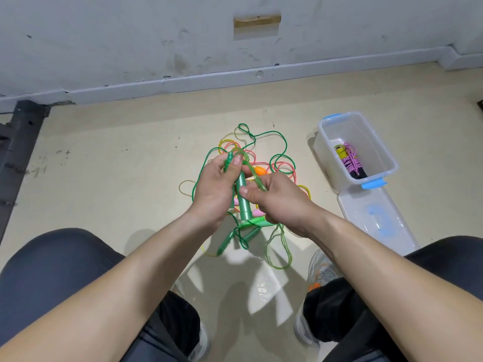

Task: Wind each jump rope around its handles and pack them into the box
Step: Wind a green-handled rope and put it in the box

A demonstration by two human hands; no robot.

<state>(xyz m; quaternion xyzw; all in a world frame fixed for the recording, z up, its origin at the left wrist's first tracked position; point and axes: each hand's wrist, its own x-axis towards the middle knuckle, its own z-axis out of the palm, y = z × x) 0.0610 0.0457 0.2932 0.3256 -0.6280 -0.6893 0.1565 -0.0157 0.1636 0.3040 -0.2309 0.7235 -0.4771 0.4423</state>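
beige flooring (pixel 125 163) is showing in the head view, with a tangled pile of ropes (pixel 236 147) lying ahead and the open box (pixel 324 152), holding one wound purple rope (pixel 351 160), sitting to its right. the left hand (pixel 214 189) is gripping the paired green handles (pixel 241 197) while the right hand (pixel 282 202) is pinching their green cord (pixel 258 182) beside them: winding is seemingly only beginning, and the next move is calling for taut, even turns around the handles.

Translucent plastic box (pixel 329 142); glossy plastic green handles (pixel 244 202); smooth floor (pixel 125 178).
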